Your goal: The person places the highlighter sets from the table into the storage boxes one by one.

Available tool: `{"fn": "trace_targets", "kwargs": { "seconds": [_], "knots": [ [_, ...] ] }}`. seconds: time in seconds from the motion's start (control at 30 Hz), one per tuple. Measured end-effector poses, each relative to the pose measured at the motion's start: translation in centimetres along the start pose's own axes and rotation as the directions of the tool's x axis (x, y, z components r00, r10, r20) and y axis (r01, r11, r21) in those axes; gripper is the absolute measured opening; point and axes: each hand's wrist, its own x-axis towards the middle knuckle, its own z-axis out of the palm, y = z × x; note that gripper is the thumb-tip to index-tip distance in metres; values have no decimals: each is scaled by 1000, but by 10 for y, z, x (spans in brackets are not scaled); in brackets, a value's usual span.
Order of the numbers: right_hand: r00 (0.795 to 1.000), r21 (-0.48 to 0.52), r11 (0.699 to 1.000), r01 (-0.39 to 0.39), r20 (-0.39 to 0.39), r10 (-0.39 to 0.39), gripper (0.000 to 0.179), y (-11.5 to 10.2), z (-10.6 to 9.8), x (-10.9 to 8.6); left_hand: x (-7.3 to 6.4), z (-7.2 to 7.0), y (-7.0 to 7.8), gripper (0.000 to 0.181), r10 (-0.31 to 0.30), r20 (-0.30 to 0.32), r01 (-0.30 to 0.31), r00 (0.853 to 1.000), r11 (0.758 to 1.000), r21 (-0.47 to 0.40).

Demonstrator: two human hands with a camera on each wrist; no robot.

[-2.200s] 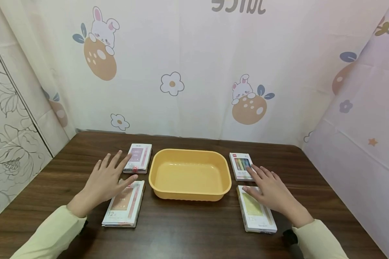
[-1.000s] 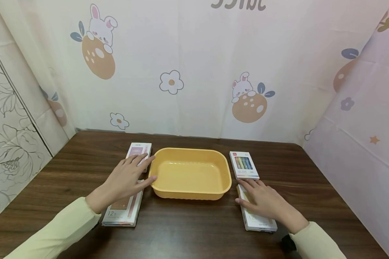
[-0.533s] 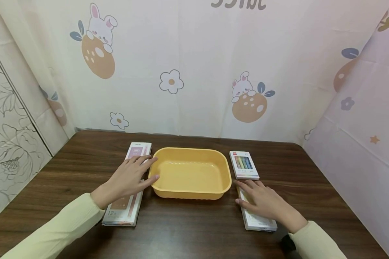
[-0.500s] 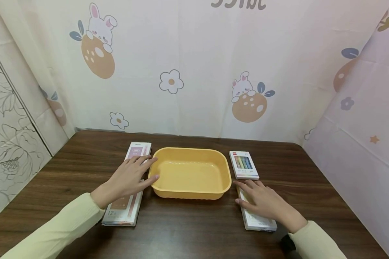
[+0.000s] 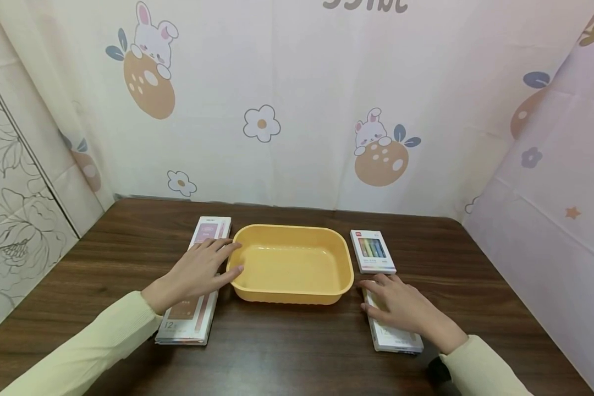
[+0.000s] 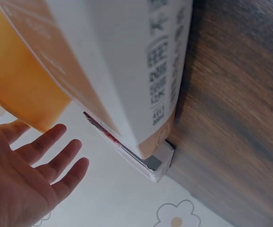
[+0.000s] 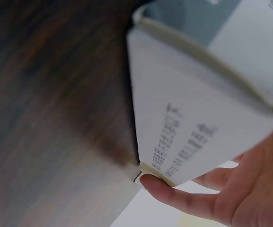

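Observation:
A yellow tray (image 5: 290, 264) stands mid-table on the dark wood. To its left lie two pink-and-white boxes, one far (image 5: 209, 226) and one near (image 5: 185, 322). My left hand (image 5: 203, 268) is spread over them, fingertips by the tray's left rim. In the left wrist view the left hand (image 6: 37, 175) has straight fingers, apart from the near box (image 6: 141, 61), with the tray (image 6: 18, 80) beside it. My right hand (image 5: 396, 302) rests flat on a green-and-white box (image 5: 398, 340). Its thumb (image 7: 174, 194) touches that box's (image 7: 193, 123) edge.
A small box of coloured pens (image 5: 373, 252) lies to the tray's right, just beyond my right hand. Curtains with rabbit prints (image 5: 381, 148) close off the table's back and right side, and a floral panel (image 5: 15, 220) stands on the left.
My left hand moved right from the boxes' left side to the tray's rim. My right hand drew back off the pen box onto the green-and-white box. Both have barely moved lately.

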Motion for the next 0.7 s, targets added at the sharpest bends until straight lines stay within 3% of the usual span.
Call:
{"fn": "trace_targets", "kwargs": {
  "seconds": [0.37, 0.7],
  "knots": [
    [1000, 8, 1000, -2, -28, 2, 36, -1, -1, 3, 3, 4, 0, 52, 15, -21, -15, 1000, 1000, 4],
    [1000, 72, 997, -24, 1, 24, 35, -1, -2, 6, 3, 2, 0, 53, 18, -8, -18, 1000, 1000, 1]
  ]
}}
